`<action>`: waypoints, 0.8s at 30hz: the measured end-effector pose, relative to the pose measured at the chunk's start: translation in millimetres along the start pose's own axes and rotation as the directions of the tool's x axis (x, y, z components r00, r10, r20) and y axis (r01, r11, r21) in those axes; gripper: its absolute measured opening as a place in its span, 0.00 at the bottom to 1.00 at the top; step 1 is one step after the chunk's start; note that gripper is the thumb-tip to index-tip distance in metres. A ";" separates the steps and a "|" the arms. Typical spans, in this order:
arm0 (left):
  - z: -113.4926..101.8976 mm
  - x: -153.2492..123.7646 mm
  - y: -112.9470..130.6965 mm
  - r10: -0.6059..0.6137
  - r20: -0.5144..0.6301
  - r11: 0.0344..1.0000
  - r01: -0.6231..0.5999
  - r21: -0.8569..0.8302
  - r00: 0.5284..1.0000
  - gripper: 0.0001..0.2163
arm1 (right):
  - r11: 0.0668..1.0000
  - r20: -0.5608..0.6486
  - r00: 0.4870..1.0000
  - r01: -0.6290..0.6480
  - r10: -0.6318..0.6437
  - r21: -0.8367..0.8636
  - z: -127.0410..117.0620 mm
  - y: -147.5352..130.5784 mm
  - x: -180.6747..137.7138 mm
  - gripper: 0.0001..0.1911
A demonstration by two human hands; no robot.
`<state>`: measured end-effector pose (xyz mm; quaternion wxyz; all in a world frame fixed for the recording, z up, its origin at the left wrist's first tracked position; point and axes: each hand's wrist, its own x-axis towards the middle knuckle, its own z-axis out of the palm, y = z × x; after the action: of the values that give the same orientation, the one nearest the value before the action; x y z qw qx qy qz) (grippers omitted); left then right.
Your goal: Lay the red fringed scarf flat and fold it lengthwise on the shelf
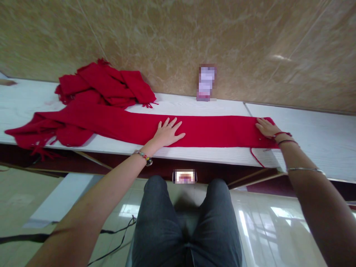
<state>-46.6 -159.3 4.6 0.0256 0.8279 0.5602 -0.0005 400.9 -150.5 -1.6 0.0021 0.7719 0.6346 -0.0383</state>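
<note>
A long red scarf (217, 129) lies stretched flat along the white tabletop (230, 156). My left hand (167, 133) rests palm down on its middle, fingers spread. At the scarf's right end, my right hand (266, 128) lies flat on the cloth, with part of that end hidden beneath it. Toward the left the scarf turns loose and crumpled, its fringe (41, 146) hanging over the front edge. Behind that part sits a heap of red fringed cloth (102, 83). A thin red strand (256, 157) trails off the edge near my right hand.
A marbled tan wall (172, 40) rises behind the table. Against it stands a blurred-out, phone-shaped object (206, 82). Another blurred item (184, 176) is under the front edge, above my knees. Dark straps (122, 233) hang at the lower left.
</note>
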 end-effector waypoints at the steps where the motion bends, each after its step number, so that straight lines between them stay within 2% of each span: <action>1: 0.0 -0.1 0.1 -0.001 0.000 1.000 0.001 -0.001 1.000 0.33 | 1.000 -0.004 1.000 -0.028 0.028 0.002 -2.0 8.2 -0.9 0.29; 4: -0.5 -0.9 0.7 -0.001 0.005 1.000 0.001 -0.002 1.000 0.33 | 0.997 -0.036 0.996 -0.077 0.077 0.003 -8.0 19.2 -7.6 0.29; 6: -0.9 -1.4 1.3 -0.001 0.008 1.000 0.001 -0.002 1.000 0.33 | 0.997 -0.081 0.994 -0.071 0.071 0.006 -10.4 14.0 -15.1 0.29; 9: -1.8 -1.1 1.7 -0.001 0.016 1.000 0.001 -0.006 1.000 0.33 | 0.997 -0.194 0.978 0.082 -0.078 0.011 -9.4 -14.7 -32.2 0.30; 11: -3.3 -0.4 1.6 -0.001 0.041 1.000 0.002 -0.015 0.999 0.33 | 0.963 -0.259 0.929 0.271 -0.263 -0.006 -6.1 -46.2 -48.3 0.27; 12: -4.7 -0.1 1.6 -0.002 0.061 1.000 0.004 -0.021 0.998 0.33 | 0.925 -0.269 0.889 0.380 -0.372 -0.024 -4.3 -64.3 -57.5 0.25; 14: -9.2 0.4 1.8 -0.005 0.116 0.999 0.009 -0.037 0.993 0.34 | 0.812 -0.275 0.771 0.581 -0.574 -0.064 -1.2 -101.8 -77.1 0.22; 16: -15.8 1.1 2.4 -0.010 0.184 0.998 0.020 -0.053 0.983 0.35 | 0.699 -0.269 0.659 0.710 -0.702 -0.085 0.3 -136.5 -95.6 0.22; 18: -23.3 3.6 2.5 -0.019 0.238 0.998 0.035 -0.060 0.971 0.35 | 0.634 -0.263 0.592 0.765 -0.761 -0.111 0.4 -164.4 -110.2 0.21; 20: -29.9 10.1 1.0 -0.022 0.251 0.998 0.036 -0.052 0.968 0.33 | 0.609 -0.245 0.569 0.782 -0.785 -0.135 0.2 -184.1 -119.6 0.20; 24: -35.4 39.2 -8.5 0.048 0.204 0.999 -0.044 -0.024 0.978 0.28 | 0.600 -0.175 0.574 0.776 -0.800 -0.195 -0.4 -206.1 -126.9 0.16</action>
<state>-40.8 -118.3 38.5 0.0909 0.8359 0.5353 -0.0798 174.6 -234.7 16.0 -0.0561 0.4061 0.9075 0.0911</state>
